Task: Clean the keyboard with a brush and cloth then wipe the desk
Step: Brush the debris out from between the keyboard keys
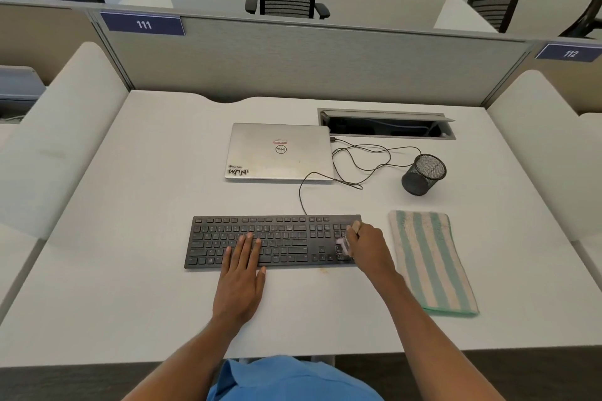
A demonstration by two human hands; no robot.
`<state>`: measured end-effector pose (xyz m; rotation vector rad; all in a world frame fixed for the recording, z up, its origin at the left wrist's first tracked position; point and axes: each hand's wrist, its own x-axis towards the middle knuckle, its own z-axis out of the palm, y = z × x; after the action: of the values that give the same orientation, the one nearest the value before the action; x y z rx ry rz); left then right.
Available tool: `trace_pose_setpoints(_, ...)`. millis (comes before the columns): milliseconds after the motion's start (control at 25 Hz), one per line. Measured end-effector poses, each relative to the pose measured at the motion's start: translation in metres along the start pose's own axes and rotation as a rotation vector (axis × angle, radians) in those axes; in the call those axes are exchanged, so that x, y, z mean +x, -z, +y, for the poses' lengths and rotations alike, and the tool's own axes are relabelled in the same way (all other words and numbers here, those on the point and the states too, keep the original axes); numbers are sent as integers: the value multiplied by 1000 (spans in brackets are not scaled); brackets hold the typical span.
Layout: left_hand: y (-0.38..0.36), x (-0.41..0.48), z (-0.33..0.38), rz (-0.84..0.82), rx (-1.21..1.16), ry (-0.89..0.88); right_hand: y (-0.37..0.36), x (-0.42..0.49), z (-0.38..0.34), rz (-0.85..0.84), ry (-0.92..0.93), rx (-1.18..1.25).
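A black keyboard (277,239) lies across the middle of the white desk (146,303). My left hand (242,273) rests flat on its lower left keys, fingers straight. My right hand (368,246) grips a small brush (343,242) over the number pad at the keyboard's right end; the pale bristles touch the keys and the handle tip shows above my fingers. A folded cloth (430,260) with green and cream stripes lies on the desk just right of the keyboard, apart from both hands.
A closed silver laptop (280,151) sits behind the keyboard, with a thin black cable (358,159) looping to the right. A black mesh pen cup (423,174) stands at the right. An open cable tray (387,125) is set into the desk's back. Partition walls surround the desk.
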<state>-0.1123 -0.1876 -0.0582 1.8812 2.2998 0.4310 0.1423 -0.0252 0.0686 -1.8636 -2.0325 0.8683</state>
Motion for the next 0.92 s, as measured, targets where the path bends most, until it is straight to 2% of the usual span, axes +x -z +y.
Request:
trace_pose_setpoints(240,1,-1,1,-8,9,5,3,1,-7,47,3,64)
trace_pose_setpoints(400,1,-1,2,-13,15,13,0,0,-3,-4,-34,24)
trace_pose_setpoints(600,1,-1,2,-13,2,8,-1,-3,-23,42,19,132)
trace_pose_setpoints(800,1,-1,1,-19,8,10,6,-14,-30,-78,-3,20)
trace_pose_setpoints(920,1,-1,1,-19,20,9,11,-8,-38,-40,0,11)
